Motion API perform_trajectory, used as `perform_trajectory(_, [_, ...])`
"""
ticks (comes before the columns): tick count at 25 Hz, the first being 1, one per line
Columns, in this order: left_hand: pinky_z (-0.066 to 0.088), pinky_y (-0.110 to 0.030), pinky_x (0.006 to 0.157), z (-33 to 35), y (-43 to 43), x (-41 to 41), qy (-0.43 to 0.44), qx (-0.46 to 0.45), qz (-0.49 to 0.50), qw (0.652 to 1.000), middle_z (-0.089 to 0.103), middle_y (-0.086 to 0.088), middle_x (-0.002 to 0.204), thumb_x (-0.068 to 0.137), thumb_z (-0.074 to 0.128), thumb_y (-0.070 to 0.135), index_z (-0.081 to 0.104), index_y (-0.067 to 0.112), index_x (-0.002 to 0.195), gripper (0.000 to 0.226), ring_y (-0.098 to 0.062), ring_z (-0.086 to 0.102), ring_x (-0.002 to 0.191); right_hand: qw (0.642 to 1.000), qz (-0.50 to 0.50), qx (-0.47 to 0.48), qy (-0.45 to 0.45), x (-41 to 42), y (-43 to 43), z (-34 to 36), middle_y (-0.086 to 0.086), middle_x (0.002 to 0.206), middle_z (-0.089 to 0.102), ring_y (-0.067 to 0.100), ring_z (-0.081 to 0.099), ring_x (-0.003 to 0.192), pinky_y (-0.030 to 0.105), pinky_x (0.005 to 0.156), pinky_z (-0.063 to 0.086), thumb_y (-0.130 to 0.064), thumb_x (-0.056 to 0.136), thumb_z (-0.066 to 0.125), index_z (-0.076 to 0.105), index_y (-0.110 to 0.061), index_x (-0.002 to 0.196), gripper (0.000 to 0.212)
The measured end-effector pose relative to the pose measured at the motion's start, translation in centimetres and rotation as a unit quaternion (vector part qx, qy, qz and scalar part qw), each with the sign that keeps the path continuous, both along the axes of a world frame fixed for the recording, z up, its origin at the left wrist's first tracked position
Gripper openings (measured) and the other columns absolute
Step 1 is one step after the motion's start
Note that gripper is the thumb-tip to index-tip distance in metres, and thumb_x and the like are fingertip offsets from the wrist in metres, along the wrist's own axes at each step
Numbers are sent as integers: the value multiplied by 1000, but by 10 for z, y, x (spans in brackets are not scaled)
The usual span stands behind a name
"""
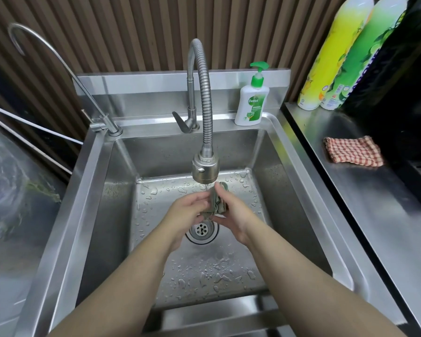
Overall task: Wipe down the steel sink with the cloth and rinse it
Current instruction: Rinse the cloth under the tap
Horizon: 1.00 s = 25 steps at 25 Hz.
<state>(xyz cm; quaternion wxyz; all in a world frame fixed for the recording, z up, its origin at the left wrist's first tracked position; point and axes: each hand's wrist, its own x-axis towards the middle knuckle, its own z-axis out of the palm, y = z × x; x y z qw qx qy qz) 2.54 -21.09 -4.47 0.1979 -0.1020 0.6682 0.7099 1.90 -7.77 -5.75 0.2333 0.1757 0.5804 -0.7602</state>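
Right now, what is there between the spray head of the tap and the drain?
In the head view, the grey cloth lies between spray head and drain, bunched in the left hand and right hand.

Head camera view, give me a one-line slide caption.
Both hands, left hand and right hand, hold a cloth under the faucet head above the steel sink.

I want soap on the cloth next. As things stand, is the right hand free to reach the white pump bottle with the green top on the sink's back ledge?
Probably not yet: the right hand and left hand both grip the grey-green cloth. Otherwise the path to the white pump bottle looks clear.
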Motion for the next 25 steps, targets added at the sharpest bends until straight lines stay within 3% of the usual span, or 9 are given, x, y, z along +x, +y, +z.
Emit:
perform_trajectory(3, [49,-32,86,-9,-26,-5,-7,-51,109,993,62,-2,100,91,46,3,55,12,117,29,-14,61,90,998,-53,-23,-8,-7,-1,-6,16,106,63,23,64,87,38,84,56,-18,92,55,52,-9,110,20])
perform_trajectory(6, [47,-37,88,-21,-49,-7,-80,-116,111,984,55,0,106,91,54,35,49,16,123,37,-18,55,101,993,-40,-107,-21,-9,-7,-4,15,100,62,25,63,83,44,87,51,-10,94,46,51,-8,111,18])
perform_trajectory(10, [54,-33,78,-29,-56,-6,-132,66,78,986,65,-9,109,84,62,36,58,11,116,40,-25,64,100,990,-13,-141,-28,-5,-6,0,15,101,62,27,61,89,42,84,52,-16,93,46,53,-4,114,25])
perform_trajectory(13, [55,-29,75,-30,-42,-7,-102,59,50,992,65,-13,108,81,67,21,60,6,108,32,-22,65,93,999,-20,-40,-16,-4,14,-5,10,107,65,24,62,93,37,76,55,-27,86,64,53,-8,118,39])
perform_trajectory(15, [56,-26,69,-26,-26,-8,-76,48,51,995,66,-13,105,81,68,12,61,4,104,26,-20,67,87,998,-37,43,-12,-2,26,-7,9,109,67,22,64,92,33,78,52,-19,80,72,53,-9,117,43])
perform_trajectory(18, [56,-24,65,-22,-20,-11,-69,42,57,995,66,-12,102,81,68,9,61,5,102,23,-19,66,83,995,-71,68,8,-2,30,-4,11,106,69,21,65,87,26,71,50,-7,78,72,57,-7,112,37])
perform_trajectory(20, [53,-26,71,-25,-26,-13,-81,-25,31,996,64,-10,103,82,68,13,62,10,99,18,-18,63,87,991,-64,115,40,-3,26,-1,11,100,68,23,64,86,28,70,52,-4,76,73,59,-9,101,29])
perform_trajectory(22, [43,-26,79,-25,-28,-15,-63,-159,-14,985,62,-5,105,83,68,19,64,16,98,16,-15,57,92,967,-20,242,75,-6,23,-3,7,89,67,25,62,84,38,76,52,-8,74,75,57,-17,85,23])
perform_trajectory(25, [35,-24,77,-15,-23,-24,22,-265,-46,963,58,1,100,83,66,21,67,20,79,4,-14,52,93,884,69,452,99,-7,25,-2,-2,82,65,24,57,83,39,87,41,-22,76,72,51,-23,81,22])
